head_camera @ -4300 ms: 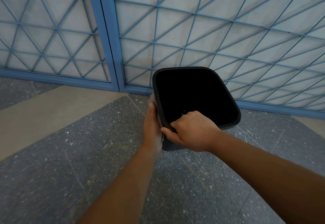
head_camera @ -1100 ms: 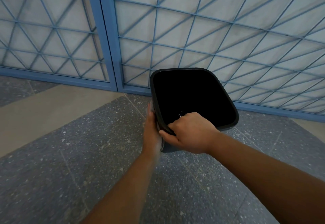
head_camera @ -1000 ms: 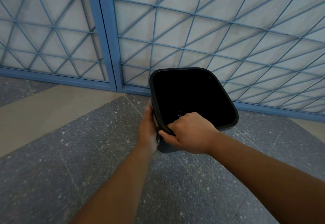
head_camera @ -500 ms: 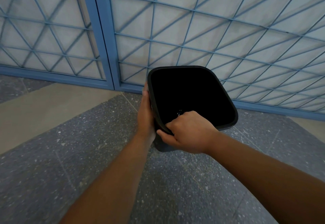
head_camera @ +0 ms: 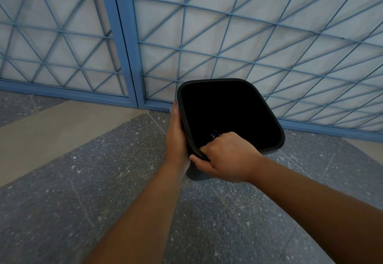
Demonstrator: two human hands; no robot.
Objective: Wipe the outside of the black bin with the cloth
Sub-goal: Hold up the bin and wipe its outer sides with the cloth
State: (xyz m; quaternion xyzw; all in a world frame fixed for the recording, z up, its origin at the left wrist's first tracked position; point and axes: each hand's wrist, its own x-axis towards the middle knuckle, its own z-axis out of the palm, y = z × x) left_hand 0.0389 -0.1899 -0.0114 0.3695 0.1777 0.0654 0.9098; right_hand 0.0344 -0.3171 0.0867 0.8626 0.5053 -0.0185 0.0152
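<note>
The black bin (head_camera: 215, 80) is held tilted above the floor with its dark open mouth facing me. My right hand (head_camera: 226, 156) grips its near rim, thumb outside and fingers curled inside. My left hand (head_camera: 176, 137) lies flat along the bin's left outer wall, fingertips close to the far corner. A thin pale edge of the cloth (head_camera: 171, 109) shows beside those fingertips; the rest is hidden between palm and bin.
A blue metal grille with pale panels (head_camera: 228, 41) stands just behind the bin, with a blue upright post (head_camera: 120, 46) left of it. Below is speckled grey floor (head_camera: 103, 180) with a beige strip (head_camera: 51, 131) to the left.
My left hand has slid up the bin's left side from the near lower part toward the far rim. My right hand's grip on the rim is unchanged.
</note>
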